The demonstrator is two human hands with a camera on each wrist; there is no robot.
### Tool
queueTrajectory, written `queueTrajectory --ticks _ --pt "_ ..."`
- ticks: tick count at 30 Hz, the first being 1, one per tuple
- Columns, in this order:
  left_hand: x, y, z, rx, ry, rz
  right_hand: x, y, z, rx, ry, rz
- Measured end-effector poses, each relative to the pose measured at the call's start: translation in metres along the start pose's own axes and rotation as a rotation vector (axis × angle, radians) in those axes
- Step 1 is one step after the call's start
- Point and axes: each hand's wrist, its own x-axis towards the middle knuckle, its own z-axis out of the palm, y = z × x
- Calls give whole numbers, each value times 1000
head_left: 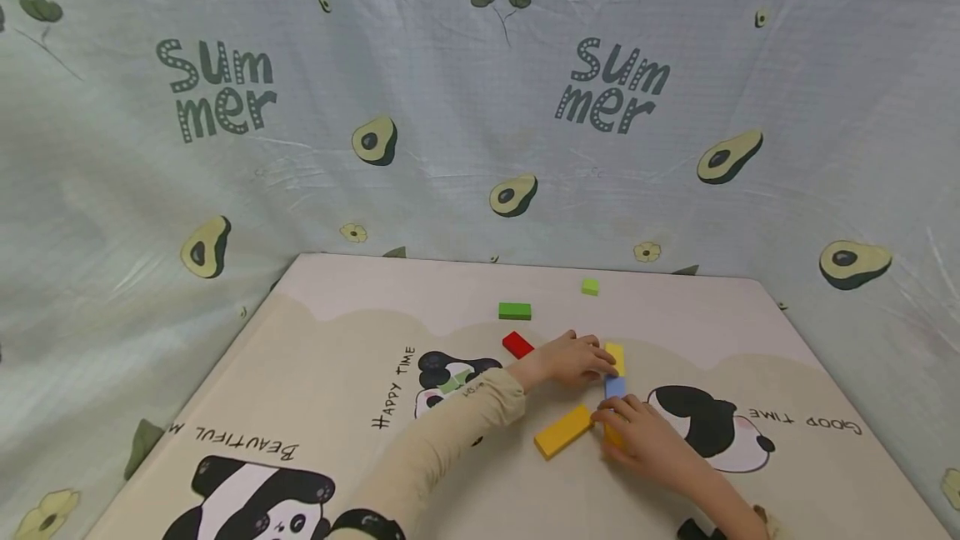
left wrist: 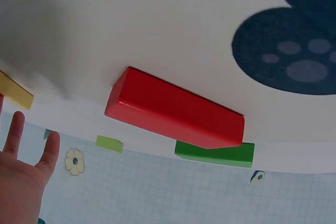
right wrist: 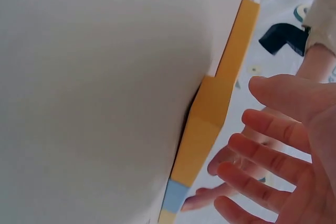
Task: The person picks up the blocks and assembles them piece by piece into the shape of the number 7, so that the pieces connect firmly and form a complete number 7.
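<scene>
A yellow block [head_left: 615,355], a blue block [head_left: 614,387] and an orange block [right wrist: 202,129] lie end to end in a row. My left hand [head_left: 572,359] reaches in from the left, its fingertips at the yellow block; its fingers look spread in the left wrist view. Over the orange end of the row is my right hand [head_left: 647,444], partly hiding that block. The right wrist view shows the right fingers [right wrist: 270,158] loosely extended beside the blocks, with nothing between them. Another orange block [head_left: 564,432] lies slantwise left of the right hand.
A red block [left wrist: 176,111] lies beyond the left forearm, with a dark green block [head_left: 514,311] behind it. Farther back sits a small light green block [head_left: 590,287]. The panda-printed table [head_left: 337,340] ends at a hanging avocado-print sheet [head_left: 450,107].
</scene>
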Motion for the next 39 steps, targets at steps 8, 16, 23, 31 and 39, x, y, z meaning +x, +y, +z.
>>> queueTrajectory --ticks 8,16,23,31,39 --pt "-1 -1 -1 17 -25 -5 6 -11 1 18 -62 -21" --pt "2 -1 -1 31 -36 -15 12 -18 5 -16 -127 -114" --pt "1 1 -1 61 -40 -13 16 -23 7 -38 -167 -167" --pt "0 1 -2 60 -34 -17 21 -25 4 -82 -210 -164" --pt "0 1 -3 66 -41 -10 25 -25 8 -96 -157 -224"
